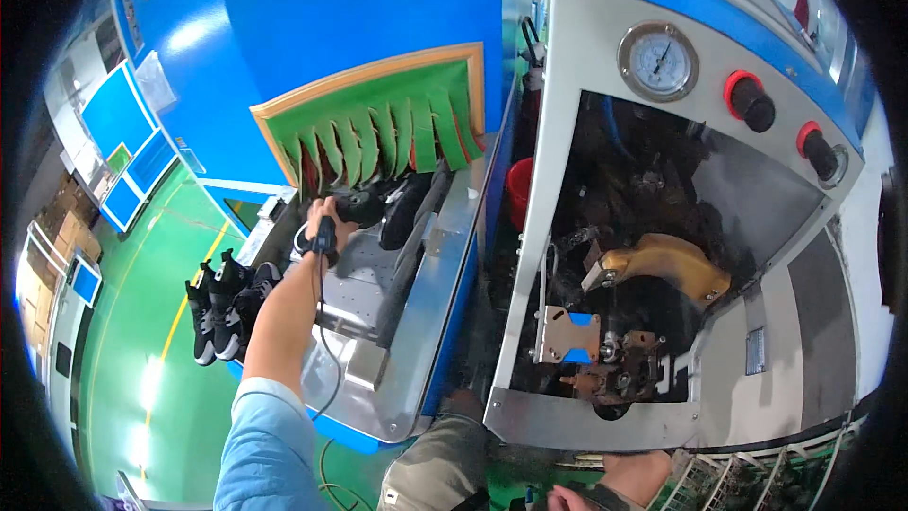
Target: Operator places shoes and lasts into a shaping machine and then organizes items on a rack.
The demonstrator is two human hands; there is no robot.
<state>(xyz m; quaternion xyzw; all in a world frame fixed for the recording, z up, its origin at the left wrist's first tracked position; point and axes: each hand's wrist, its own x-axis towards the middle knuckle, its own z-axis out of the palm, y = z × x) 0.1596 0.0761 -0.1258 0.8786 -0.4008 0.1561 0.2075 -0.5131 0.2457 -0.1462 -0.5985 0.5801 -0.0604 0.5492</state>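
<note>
Centre-left, the left hand [329, 220] closed round a black shoe [360, 205]; other shoes [227, 301] sat unhandled farther left, the right hand's [569, 500] grip unclear.

Bright overhead light glares off the blue cabinet [350, 19] and green floor [165, 416]; the machine's [579, 38] inside is dim; fisheye bends the edges, corners black.

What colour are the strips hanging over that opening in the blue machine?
Green strips, with red showing between some; see the head view.
</note>
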